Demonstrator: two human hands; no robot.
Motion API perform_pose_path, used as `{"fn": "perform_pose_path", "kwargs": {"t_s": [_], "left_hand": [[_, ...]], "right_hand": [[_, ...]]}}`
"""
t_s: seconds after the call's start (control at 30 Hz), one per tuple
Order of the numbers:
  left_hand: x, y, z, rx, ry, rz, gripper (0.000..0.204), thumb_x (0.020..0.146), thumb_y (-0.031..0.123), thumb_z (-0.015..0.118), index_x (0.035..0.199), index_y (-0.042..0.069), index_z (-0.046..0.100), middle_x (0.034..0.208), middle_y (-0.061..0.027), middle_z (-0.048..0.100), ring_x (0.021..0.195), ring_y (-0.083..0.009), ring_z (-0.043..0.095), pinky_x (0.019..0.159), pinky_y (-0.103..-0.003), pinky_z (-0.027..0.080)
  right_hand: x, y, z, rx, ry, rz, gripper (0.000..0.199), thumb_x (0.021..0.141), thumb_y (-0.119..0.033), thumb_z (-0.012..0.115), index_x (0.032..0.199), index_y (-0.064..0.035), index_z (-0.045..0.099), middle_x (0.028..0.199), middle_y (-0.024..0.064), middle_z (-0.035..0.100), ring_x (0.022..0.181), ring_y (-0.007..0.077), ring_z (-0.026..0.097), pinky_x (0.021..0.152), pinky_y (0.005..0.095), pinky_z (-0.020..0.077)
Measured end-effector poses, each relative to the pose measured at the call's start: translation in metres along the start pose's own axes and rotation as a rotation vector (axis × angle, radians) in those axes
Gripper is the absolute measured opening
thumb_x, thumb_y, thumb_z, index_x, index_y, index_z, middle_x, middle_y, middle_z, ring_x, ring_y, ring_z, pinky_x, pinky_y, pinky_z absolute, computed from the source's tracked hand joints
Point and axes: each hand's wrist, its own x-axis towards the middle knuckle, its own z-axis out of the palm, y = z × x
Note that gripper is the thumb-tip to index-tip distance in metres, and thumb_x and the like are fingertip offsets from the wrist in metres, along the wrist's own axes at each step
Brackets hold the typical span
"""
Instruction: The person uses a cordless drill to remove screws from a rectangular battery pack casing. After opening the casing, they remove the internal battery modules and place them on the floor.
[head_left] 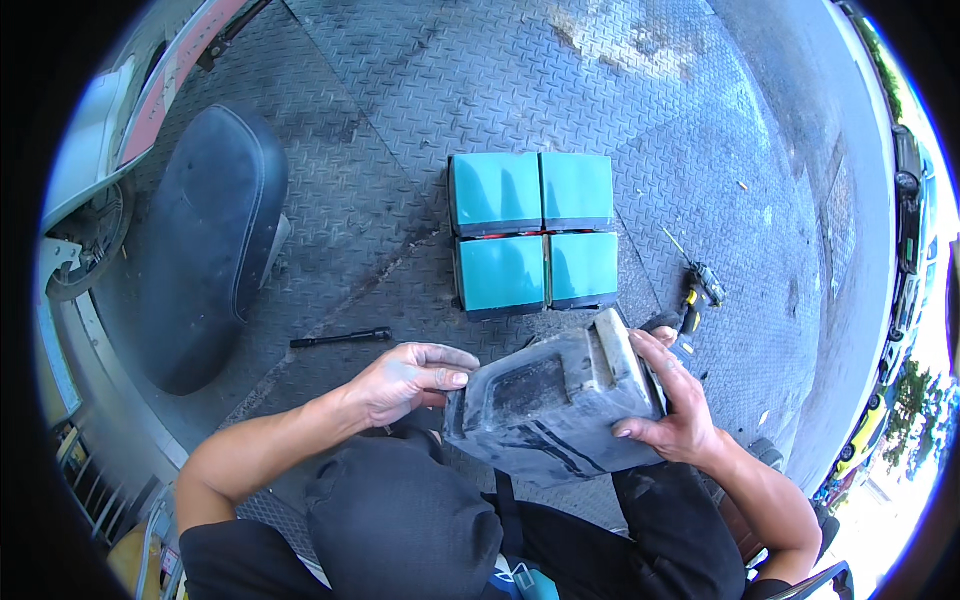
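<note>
A dusty dark-grey plastic box (540, 400), with a recessed panel on one face and a pale worn rim, is held tilted above my lap. My right hand (680, 400) grips its right end, thumb on the near face and fingers over the rim. At its upper left corner my left hand (415, 383) pinches the edge between thumb and fingers; part of those fingers is hidden. Just beyond the box, several teal-topped rectangular blocks (497, 190) with dark sides stand close together on the floor in two rows. What the box contains does not show.
A black padded scooter seat (205, 250) lies at the left, beside part of a vehicle with a wheel (105, 240). On the patterned metal floor (400, 80) are a black rod-like tool (340, 338) and a yellow-and-black tool (700, 290) with a thin shaft. Parked cars (905, 230) line the far right.
</note>
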Motion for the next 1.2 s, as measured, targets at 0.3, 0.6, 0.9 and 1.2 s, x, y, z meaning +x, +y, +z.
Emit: {"fn": "perform_pose_path", "kwargs": {"t_s": [0.3, 0.6, 0.9, 1.2], "left_hand": [[-0.004, -0.027, -0.022, -0.031, -0.005, 0.039, 0.028, 0.102, 0.017, 0.083, 0.122, 0.001, 0.073, 0.115, -0.0057, 0.076, 0.104, -0.0169, 0.072, 0.097, -0.037, 0.060], [-0.001, -0.025, -0.029, -0.071, -0.014, 0.082, 0.024, 0.101, 0.017, 0.084, 0.119, 0.002, 0.075, 0.107, -0.0043, 0.076, 0.098, -0.0155, 0.070, 0.087, -0.034, 0.056], [0.009, -0.031, -0.028, -0.056, 0.038, 0.077, 0.022, 0.106, 0.013, 0.077, 0.123, -0.002, 0.074, 0.115, -0.0066, 0.077, 0.104, -0.0150, 0.071, 0.090, -0.033, 0.056], [0.015, -0.020, -0.024, 0.036, -0.076, 0.149, 0.024, 0.110, 0.014, 0.073, 0.128, -0.002, 0.074, 0.119, -0.0100, 0.078, 0.108, -0.0179, 0.074, 0.100, -0.036, 0.060]], "right_hand": [[-0.014, -0.003, 0.041, 0.143, 0.018, 0.205, 0.108, 0.085, -0.050, 0.094, 0.164, 0.0039, 0.044, 0.161, 0.0296, 0.055, 0.149, 0.0454, 0.057, 0.123, 0.0486, 0.0456], [-0.017, 0.006, 0.057, 0.201, 0.056, 0.233, 0.111, 0.087, -0.054, 0.091, 0.165, 0.0075, 0.041, 0.162, 0.0301, 0.055, 0.150, 0.0451, 0.056, 0.123, 0.0493, 0.0452], [-0.016, 0.006, 0.061, 0.114, 0.097, 0.157, 0.106, 0.088, -0.051, 0.091, 0.165, 0.0042, 0.042, 0.164, 0.0291, 0.054, 0.151, 0.0455, 0.055, 0.124, 0.0506, 0.0450], [-0.034, -0.033, 0.049, -0.017, 0.114, 0.192, 0.108, 0.086, -0.051, 0.093, 0.164, 0.0046, 0.043, 0.165, 0.0310, 0.050, 0.156, 0.0476, 0.048, 0.128, 0.0525, 0.0394]]}}
